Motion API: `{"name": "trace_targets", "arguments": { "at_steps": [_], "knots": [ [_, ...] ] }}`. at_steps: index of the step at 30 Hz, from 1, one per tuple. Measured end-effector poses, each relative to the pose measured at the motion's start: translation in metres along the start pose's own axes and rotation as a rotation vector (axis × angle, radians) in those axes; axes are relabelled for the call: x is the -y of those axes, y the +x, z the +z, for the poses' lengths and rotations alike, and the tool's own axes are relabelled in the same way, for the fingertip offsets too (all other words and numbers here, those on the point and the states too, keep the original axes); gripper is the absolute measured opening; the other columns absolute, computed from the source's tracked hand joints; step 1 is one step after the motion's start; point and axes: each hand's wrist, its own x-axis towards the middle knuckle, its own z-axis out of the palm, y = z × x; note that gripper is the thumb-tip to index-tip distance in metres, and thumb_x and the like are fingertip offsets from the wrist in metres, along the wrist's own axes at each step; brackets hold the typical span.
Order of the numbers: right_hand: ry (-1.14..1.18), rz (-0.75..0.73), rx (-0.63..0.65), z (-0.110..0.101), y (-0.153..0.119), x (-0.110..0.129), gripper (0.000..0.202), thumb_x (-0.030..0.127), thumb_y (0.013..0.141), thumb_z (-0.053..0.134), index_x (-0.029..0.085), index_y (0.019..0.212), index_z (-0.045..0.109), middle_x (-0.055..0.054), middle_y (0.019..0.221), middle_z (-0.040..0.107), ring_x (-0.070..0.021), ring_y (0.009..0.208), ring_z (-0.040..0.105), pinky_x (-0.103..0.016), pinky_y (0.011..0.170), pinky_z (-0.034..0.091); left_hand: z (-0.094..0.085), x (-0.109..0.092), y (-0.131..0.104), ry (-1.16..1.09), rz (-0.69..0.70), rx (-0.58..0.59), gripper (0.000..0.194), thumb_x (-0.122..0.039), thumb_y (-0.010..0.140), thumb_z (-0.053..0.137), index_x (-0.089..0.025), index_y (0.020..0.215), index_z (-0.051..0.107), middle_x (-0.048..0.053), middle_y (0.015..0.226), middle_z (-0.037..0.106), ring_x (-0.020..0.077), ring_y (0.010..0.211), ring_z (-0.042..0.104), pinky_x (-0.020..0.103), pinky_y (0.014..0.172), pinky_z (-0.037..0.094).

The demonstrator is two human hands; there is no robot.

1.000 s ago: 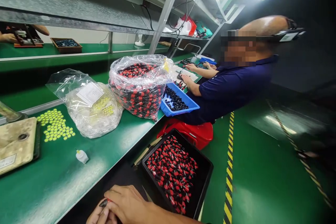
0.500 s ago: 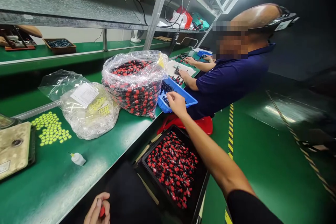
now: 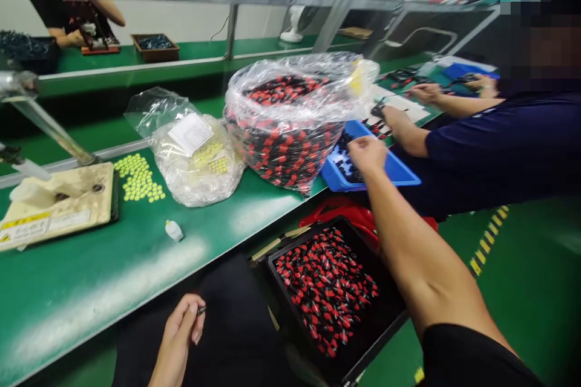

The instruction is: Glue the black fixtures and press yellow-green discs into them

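Observation:
My left hand (image 3: pixel 184 326) is low in front of my lap, fingers closed round a small red-and-black part. Only its dark tip (image 3: pixel 201 310) shows now; the red end is hidden. My right hand (image 3: pixel 368 154) reaches out over a blue tray (image 3: pixel 402 176) of small black parts, its fingertips pinched together. What they hold, if anything, I cannot make out. Beside that tray bulges a clear plastic bag (image 3: pixel 290 145) full of red-and-black parts. Below my right forearm is a black bin (image 3: pixel 381 347) with many loose red-and-black parts.
On the green bench (image 3: pixel 136 290) lie yellow-green discs (image 3: pixel 140 178), a bag of discs (image 3: pixel 200 163), a small white bottle (image 3: pixel 173 230) and a beige fixture (image 3: pixel 86 196). A red stool (image 3: pixel 336 208) stands behind the bin. A co-worker (image 3: pixel 499 145) sits at the right, hands over parts.
My view has swung, so the bench items sit further right. The left hand has turned, and the red end no longer shows. My right hand stays over the blue tray.

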Motion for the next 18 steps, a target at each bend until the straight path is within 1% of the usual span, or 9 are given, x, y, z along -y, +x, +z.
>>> {"name": "trace_targets", "arguments": {
  "at_steps": [2, 3, 4, 5, 6, 8, 11, 14, 18],
  "knots": [
    [0.092, -0.082, -0.076, -0.005, -0.040, 0.008, 0.048, 0.021, 0.107, 0.033, -0.009, 0.135, 0.057, -0.033, 0.118, 0.066, -0.0216, 0.104, 0.072, -0.032, 0.082, 0.051, 0.002, -0.012, -0.004, 0.024, 0.008, 0.017, 0.056, -0.071, 0.090, 0.068, -0.016, 0.092, 0.065, -0.006, 0.061, 0.038, 0.0106, 0.058, 0.034, 0.025, 0.059, 0.028],
    [0.161, -0.138, -0.105, -0.005, -0.070, 0.012, 0.047, 0.022, 0.107, 0.033, -0.005, 0.138, 0.056, -0.029, 0.115, 0.067, -0.0187, 0.096, 0.073, -0.029, 0.076, 0.051, 0.004, -0.016, -0.005, 0.020, 0.024, 0.010, 0.056, -0.072, 0.090, 0.068, -0.015, 0.090, 0.064, -0.006, 0.061, 0.037, 0.0103, 0.057, 0.032, 0.025, 0.058, 0.026],
    [0.425, -0.256, -0.190, -0.003, -0.106, 0.017, 0.036, 0.021, 0.104, 0.048, 0.000, 0.128, 0.063, -0.020, 0.100, 0.070, -0.0179, 0.083, 0.073, -0.028, 0.070, 0.051, 0.007, -0.020, -0.005, 0.010, 0.041, 0.019, 0.056, -0.071, 0.091, 0.068, -0.015, 0.090, 0.064, -0.006, 0.061, 0.038, 0.0102, 0.057, 0.031, 0.025, 0.057, 0.025],
    [0.658, -0.389, -0.169, 0.000, -0.147, 0.021, 0.022, 0.018, 0.099, 0.060, 0.008, 0.116, 0.069, -0.011, 0.088, 0.069, -0.0162, 0.074, 0.072, -0.028, 0.069, 0.053, 0.009, -0.023, -0.004, -0.003, 0.051, 0.026, 0.054, -0.069, 0.092, 0.068, -0.015, 0.091, 0.064, -0.006, 0.061, 0.037, 0.0103, 0.057, 0.031, 0.025, 0.057, 0.025],
    [0.796, -0.499, 0.004, 0.004, -0.191, 0.026, 0.013, 0.015, 0.095, 0.068, 0.015, 0.108, 0.073, -0.006, 0.085, 0.069, -0.0148, 0.072, 0.071, -0.027, 0.070, 0.055, 0.012, -0.025, -0.003, -0.020, 0.056, 0.035, 0.052, -0.066, 0.093, 0.067, -0.015, 0.092, 0.064, -0.006, 0.061, 0.037, 0.0104, 0.058, 0.031, 0.025, 0.057, 0.025],
    [0.845, -0.645, 0.487, 0.017, -0.278, 0.035, 0.007, 0.016, 0.093, 0.073, 0.021, 0.097, 0.075, -0.003, 0.086, 0.074, -0.0143, 0.074, 0.073, -0.025, 0.070, 0.058, 0.019, -0.029, 0.000, -0.053, 0.063, 0.052, 0.049, -0.063, 0.095, 0.067, -0.015, 0.093, 0.063, -0.007, 0.061, 0.037, 0.0100, 0.057, 0.030, 0.025, 0.057, 0.025],
    [0.883, -0.590, 0.828, 0.045, -0.372, 0.049, 0.004, 0.021, 0.095, 0.070, 0.020, 0.096, 0.073, -0.003, 0.084, 0.075, -0.0151, 0.071, 0.072, -0.026, 0.066, 0.060, 0.026, -0.034, 0.004, -0.079, 0.093, 0.057, 0.048, -0.063, 0.094, 0.067, -0.016, 0.093, 0.061, -0.007, 0.061, 0.036, 0.0096, 0.056, 0.030, 0.024, 0.056, 0.026],
    [0.985, -0.441, 0.924, 0.067, -0.405, 0.063, 0.007, 0.024, 0.098, 0.067, 0.020, 0.096, 0.072, -0.003, 0.083, 0.074, -0.0147, 0.071, 0.071, -0.026, 0.067, 0.059, 0.027, -0.036, 0.003, -0.036, 0.145, 0.009, 0.049, -0.065, 0.093, 0.066, -0.017, 0.090, 0.059, -0.008, 0.061, 0.037, 0.0099, 0.056, 0.031, 0.024, 0.054, 0.026],
    [0.971, -0.477, 0.951, 0.072, -0.405, 0.068, 0.010, 0.027, 0.097, 0.070, 0.022, 0.090, 0.075, -0.003, 0.079, 0.075, -0.0157, 0.070, 0.072, -0.024, 0.067, 0.060, 0.026, -0.031, -0.006, -0.007, 0.208, -0.134, 0.054, -0.071, 0.093, 0.062, -0.018, 0.087, 0.058, -0.007, 0.063, 0.039, 0.0101, 0.056, 0.032, 0.024, 0.053, 0.027]
  ]
}}
